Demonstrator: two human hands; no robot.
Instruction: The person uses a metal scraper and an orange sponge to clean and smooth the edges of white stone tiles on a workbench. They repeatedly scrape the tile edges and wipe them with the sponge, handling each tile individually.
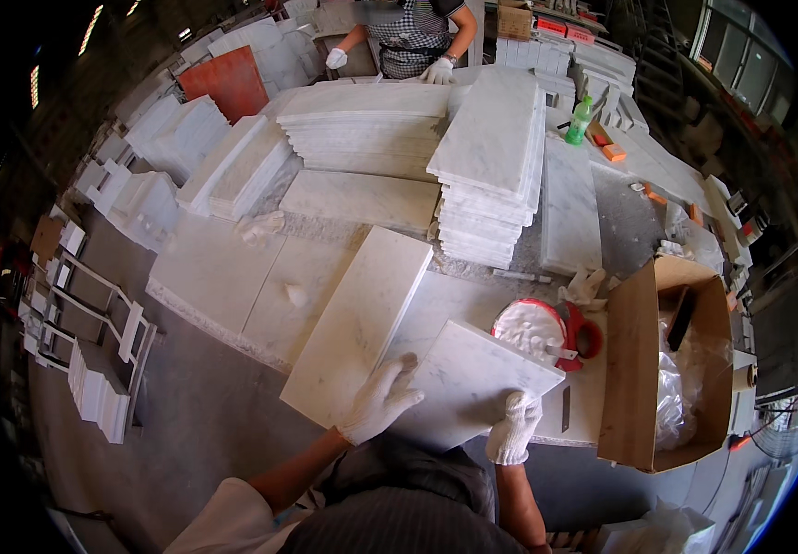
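Marble slab (474, 380) sits at the tabletop's (223, 268) near edge, beside a red-rimmed tub (526, 330); the right hand (513, 429) has its grip on one side, the left hand (382, 401) loosely spread nearby.

Tub (559, 319) behind nearest slab (468, 383), left of cardboard box (632, 369).

R gloved hand (514, 427) holds near R edge of grey-veined marble slab (482, 379); L gloved hand (382, 403), fingers extended, btwn it & longer slab (354, 323). White paste (525, 331) in red-rimmed tub (561, 321) just beyond; cardboard box (631, 369) to R; co-worker (408, 39) opp.
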